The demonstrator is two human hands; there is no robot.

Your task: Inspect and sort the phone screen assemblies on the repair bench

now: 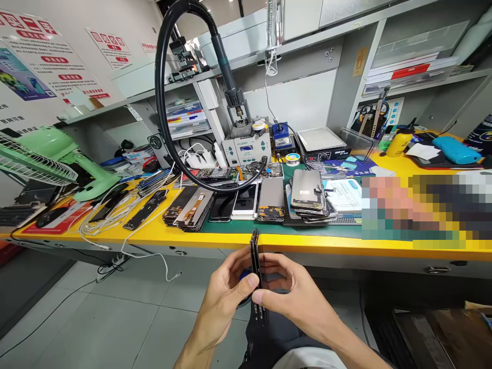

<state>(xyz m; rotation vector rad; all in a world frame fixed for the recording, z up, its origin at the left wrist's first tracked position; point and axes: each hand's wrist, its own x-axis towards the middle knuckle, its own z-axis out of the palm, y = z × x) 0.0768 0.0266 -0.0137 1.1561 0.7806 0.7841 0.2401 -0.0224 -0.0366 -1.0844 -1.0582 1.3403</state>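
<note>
Between my two hands, in front of the bench edge, a few thin dark phone panels point(255, 256) stand on edge, seen nearly edge-on. My left hand point(229, 294) grips them from the left, its thumb pressed on their near edge. From the right, my right hand point(294, 292) closes on the same panels, thumb tip beside the other thumb. Beyond them on the green mat lie a stack of phone screens point(307, 192), a grey-backed panel point(271, 199), a white-framed phone point(245, 201) and a dark phone point(223, 206). Another panel stack point(194, 209) sits further left.
A black hose point(159, 102) loops over the bench to a soldering or hot-air station point(248, 148). A green fan point(90, 169) and white cables point(115, 210) are at left. A yellow bottle point(400, 142) stands at right, behind a blurred area.
</note>
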